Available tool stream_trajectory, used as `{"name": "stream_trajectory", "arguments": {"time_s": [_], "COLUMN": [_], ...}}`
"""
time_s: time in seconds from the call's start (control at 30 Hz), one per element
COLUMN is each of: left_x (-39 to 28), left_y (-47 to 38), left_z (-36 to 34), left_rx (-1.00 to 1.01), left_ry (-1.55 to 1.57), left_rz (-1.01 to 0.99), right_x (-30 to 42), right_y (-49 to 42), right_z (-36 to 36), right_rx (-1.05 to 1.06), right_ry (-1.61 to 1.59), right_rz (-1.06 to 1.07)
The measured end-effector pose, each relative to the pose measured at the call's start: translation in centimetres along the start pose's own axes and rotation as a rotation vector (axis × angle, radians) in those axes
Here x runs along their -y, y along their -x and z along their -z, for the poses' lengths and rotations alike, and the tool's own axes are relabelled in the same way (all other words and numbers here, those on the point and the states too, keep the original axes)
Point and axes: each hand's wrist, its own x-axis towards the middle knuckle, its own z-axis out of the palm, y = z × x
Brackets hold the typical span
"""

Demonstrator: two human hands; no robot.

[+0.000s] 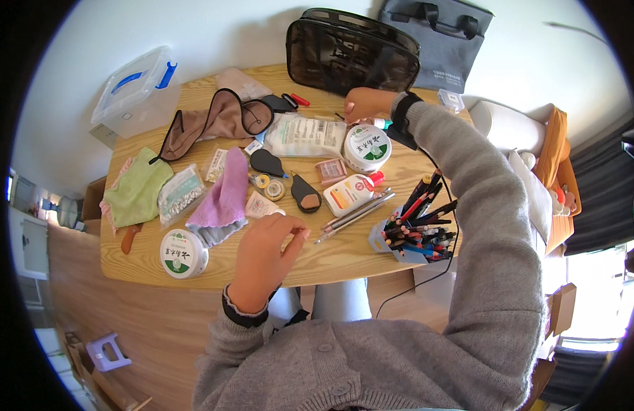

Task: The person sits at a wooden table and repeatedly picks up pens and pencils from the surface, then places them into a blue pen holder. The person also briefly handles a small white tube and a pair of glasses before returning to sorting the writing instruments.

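My left hand (pixel 268 251) hovers by the table's front edge, thumb and index finger slightly apart, with nothing visible in it. Just beyond its knuckles lies a small pale tube (pixel 261 205). My right hand (pixel 367 104) reaches to the back, in front of a dark translucent bag (pixel 353 56). Its fingers are curled and partly hidden. A thin dark stick (pixel 339 117) shows beside them, but whether they grip it is unclear. Near that hand are a round white tub (pixel 367 148) and a plastic pack of white material (pixel 306 134). A white glue bottle (pixel 348 195) with a red cap lies nearer me.
A pen holder (pixel 381 239) full of pencils and pens stands at the right, below my right forearm, beside a black cable (pixel 414 284). Cloths (pixel 142 187), another tub (pixel 180 254) and correction tapes (pixel 305 192) cover the table (pixel 317 264). A clear lidded box (pixel 137 97) stands back left.
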Motion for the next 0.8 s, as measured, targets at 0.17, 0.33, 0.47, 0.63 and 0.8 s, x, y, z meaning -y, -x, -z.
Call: {"name": "stream_trajectory", "arguments": {"time_s": [0.17,0.33,0.47,0.63,0.8], "left_x": [-0.5,-1.6,-2.8,-4.1,-5.1], "left_y": [0.1,0.3,0.6,1.1,1.9], "left_z": [-0.2,-0.3,-0.3,-0.2,-0.4], "left_rx": [-0.007,0.001,0.010,0.003,0.026], "left_ry": [-0.001,0.010,0.003,0.006,0.004], "left_rz": [-0.031,-0.069,-0.087,-0.115,-0.116], "right_x": [0.3,1.7,2.9,4.4,6.4], "right_y": [3.0,7.6,11.3,16.1,23.3], "right_z": [1.6,2.5,3.0,3.8,2.6], "right_rx": [-0.116,-0.223,-0.382,-0.541,-0.679], "right_ry": [-0.132,-0.237,-0.221,-0.368,-0.315], "right_rz": [0.092,0.053,0.108,0.185,0.247]}}
